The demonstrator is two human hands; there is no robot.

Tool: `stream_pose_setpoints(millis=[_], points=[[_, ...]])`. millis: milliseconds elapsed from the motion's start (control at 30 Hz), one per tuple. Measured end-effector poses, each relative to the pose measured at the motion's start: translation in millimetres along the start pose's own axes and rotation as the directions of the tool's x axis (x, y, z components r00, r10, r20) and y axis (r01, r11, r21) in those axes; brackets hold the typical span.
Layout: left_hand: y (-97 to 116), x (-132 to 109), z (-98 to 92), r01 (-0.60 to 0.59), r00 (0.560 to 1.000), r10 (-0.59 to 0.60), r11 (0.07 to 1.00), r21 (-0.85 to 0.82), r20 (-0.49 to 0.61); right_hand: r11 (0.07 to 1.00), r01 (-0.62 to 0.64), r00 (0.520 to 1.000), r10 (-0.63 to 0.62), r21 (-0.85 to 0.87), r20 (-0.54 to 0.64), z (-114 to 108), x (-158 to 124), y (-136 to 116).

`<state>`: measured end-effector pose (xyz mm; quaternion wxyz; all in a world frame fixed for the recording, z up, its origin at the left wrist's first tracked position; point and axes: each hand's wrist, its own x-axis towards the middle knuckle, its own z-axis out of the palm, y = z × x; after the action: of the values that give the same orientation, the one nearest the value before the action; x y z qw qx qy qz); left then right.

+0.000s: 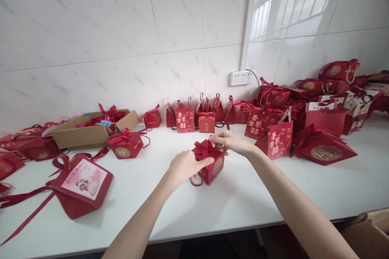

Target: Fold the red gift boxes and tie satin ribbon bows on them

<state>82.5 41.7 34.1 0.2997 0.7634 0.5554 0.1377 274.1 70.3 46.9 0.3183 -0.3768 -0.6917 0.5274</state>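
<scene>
A small red gift box (216, 166) with a gold round emblem stands on the white table in front of me. On its top is a red ribbon bow (203, 145). My left hand (184, 165) grips the box from its left side, the thumb lying across the upper part and the fingers partly hidden behind it. With thumb and forefinger, my right hand (228, 142) pinches a loop of the ribbon at the top. A red cord handle (197, 183) hangs below my left fingers.
A cardboard tray (80, 137) of red ribbons stands at the back left, near a red box (126, 145). A larger red box (82, 186) with a picture lies front left. Several small boxes line the wall below a socket strip (242, 78). Piled red boxes (273, 97) fill the right.
</scene>
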Motion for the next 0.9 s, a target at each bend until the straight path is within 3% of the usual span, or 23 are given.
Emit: stream_pose_setpoints(millis=[100,233,367,500,633,767,833,900], points=[[4.4,-2.3,9.2,0.023,0.999,-0.018,0.994,-0.107,0.049,0.999,-0.015,1.0,0.014,-0.052,-0.015,2.1,-2.7,0.0],[5.5,-0.3,12.1,0.086,0.986,-0.037,0.949,-0.304,0.162,0.985,-0.046,0.996,0.057,-0.169,0.065,2.0,-15.9,2.9],[-4.5,3.7,1.0,0.035,0.998,-0.007,0.898,-0.438,0.067,0.968,-0.109,0.989,0.129,-0.225,0.077,1.0,-34.2,15.3],[-21.0,5.1,-15.6,0.009,1.0,-0.002,0.8,-0.599,0.013,0.989,-0.11,0.994,0.106,-0.098,-0.041,-0.5,-43.8,31.4],[-27.6,-4.2,-35.6,-0.04,0.999,0.034,0.708,-0.705,-0.022,0.973,0.01,0.951,0.061,0.228,-0.302,-8.7,-44.9,33.9],[-13.8,-17.0,-64.9,-0.156,0.988,0.096,0.682,-0.714,-0.124,0.912,0.188,0.851,0.035,0.366,-0.523,-20.6,-41.4,8.5],[0.5,-19.0,-81.0,-0.279,0.96,0.168,0.662,-0.696,-0.225,0.898,0.276,0.83,-0.042,0.343,-0.557,-23.0,-36.9,-12.9],[17.5,-17.3,-94.8,-0.4,0.915,0.234,0.648,-0.649,-0.329,0.883,0.35,0.84,-0.147,0.313,-0.523,-20.6,-30.3,-36.1]])
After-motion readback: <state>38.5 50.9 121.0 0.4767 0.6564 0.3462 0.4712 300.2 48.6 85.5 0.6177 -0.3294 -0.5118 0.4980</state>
